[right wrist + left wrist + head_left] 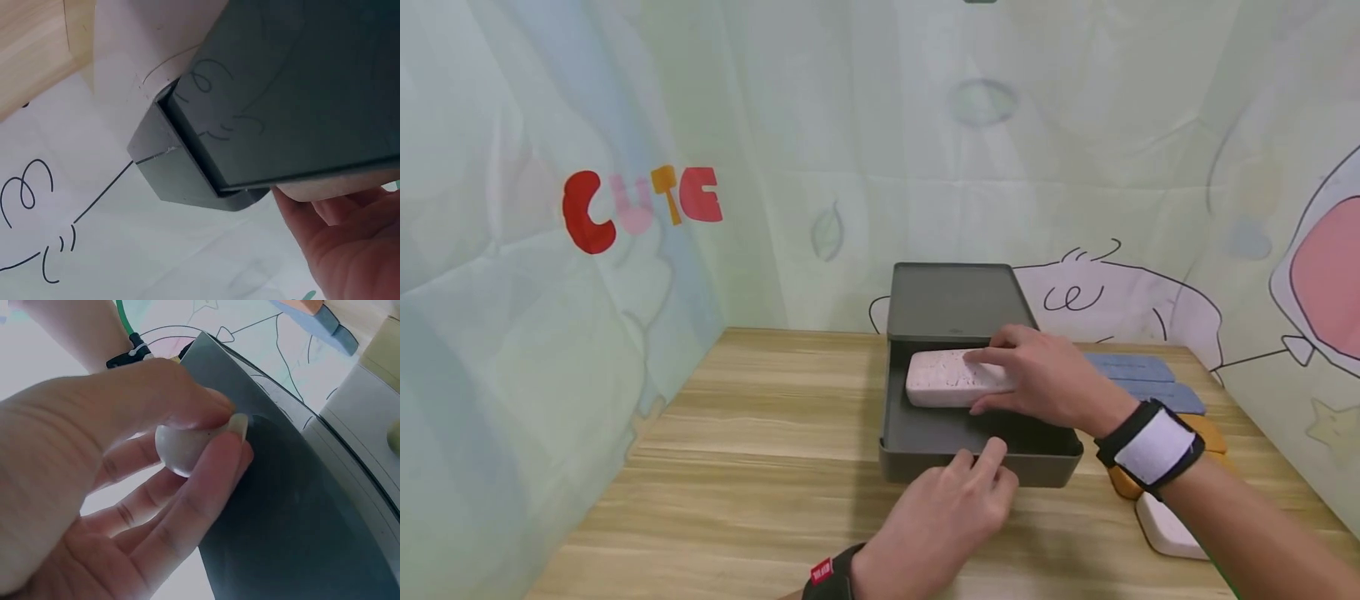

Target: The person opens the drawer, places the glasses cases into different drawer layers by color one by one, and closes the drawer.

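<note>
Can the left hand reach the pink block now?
Probably yes: the drawer is open and the right hand covers only one end of the pink block, but the left hand should first release the knob.

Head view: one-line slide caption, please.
Right grip holds a pale pink block at an open gray box; left grip at its front.

A wood-grained counter (760, 433) is carrying a dark grey box (940, 468). To the box's right, blue slabs (1153, 396) are lying toward the back, then orange slabs (1212, 435), then a whitish slab (1167, 531) nearest the front.
</note>
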Tool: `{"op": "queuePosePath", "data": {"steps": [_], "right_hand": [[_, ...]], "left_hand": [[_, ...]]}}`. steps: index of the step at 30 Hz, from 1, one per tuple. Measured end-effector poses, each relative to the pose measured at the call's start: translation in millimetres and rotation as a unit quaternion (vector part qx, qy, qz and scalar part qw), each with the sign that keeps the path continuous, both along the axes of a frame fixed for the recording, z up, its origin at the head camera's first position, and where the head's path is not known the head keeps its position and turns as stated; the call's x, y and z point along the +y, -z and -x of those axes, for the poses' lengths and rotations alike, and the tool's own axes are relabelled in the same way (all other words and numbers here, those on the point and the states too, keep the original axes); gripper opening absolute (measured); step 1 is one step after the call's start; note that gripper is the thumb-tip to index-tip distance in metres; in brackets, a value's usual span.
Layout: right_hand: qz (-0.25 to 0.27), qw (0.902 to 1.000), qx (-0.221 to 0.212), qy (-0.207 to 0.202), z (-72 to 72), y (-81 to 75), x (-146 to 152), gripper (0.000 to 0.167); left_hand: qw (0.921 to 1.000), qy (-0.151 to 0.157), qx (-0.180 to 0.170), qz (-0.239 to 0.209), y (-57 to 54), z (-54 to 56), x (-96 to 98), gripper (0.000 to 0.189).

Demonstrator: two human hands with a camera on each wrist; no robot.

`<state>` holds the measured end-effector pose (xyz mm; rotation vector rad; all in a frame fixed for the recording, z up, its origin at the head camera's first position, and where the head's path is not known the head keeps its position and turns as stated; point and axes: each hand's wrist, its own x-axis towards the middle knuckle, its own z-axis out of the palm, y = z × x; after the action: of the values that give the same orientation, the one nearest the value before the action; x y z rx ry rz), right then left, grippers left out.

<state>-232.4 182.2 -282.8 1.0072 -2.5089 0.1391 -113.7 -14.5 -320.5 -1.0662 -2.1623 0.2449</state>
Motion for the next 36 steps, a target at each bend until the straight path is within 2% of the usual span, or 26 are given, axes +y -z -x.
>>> {"op": "queuePosePath", "data": {"steps": [7,14,19,28,31,36], "right_hand": [[-0.011,0.9998,0.0,0.014,0.5,5.5,-3.1,0.062],[-0.045,0.9983,-0.021,0.03,2.6,7.7,-5.6,0.062],[-0.056,0.9975,-0.023,0.037,4.2,5.1,-6.8,0.061],[-0.034,0.9994,0.008,0.0,-5.1,4.3,2.3,0.039],[-0.026,0.9993,0.014,-0.021,-4.7,3.6,3.3,0.036],[-0.031,0.9989,0.022,-0.028,-0.6,2.3,0.7,0.034]], "left_hand": [[0.9995,-0.002,-0.029,0.009,-1.9,-0.8,0.0,0.017],[1.0,-0.001,-0.009,0.002,-0.2,-1.0,0.0,0.015],[0.9999,-0.001,-0.012,-0.003,-0.9,-0.7,0.4,0.016],[0.9997,0.001,-0.022,0.0,-1.4,-2.0,1.1,0.014],[0.9997,-0.001,-0.026,0.003,-2.3,-2.0,0.6,0.014],[0.9997,0.0,-0.024,-0.002,-2.4,-1.7,-1.0,0.018]]}}
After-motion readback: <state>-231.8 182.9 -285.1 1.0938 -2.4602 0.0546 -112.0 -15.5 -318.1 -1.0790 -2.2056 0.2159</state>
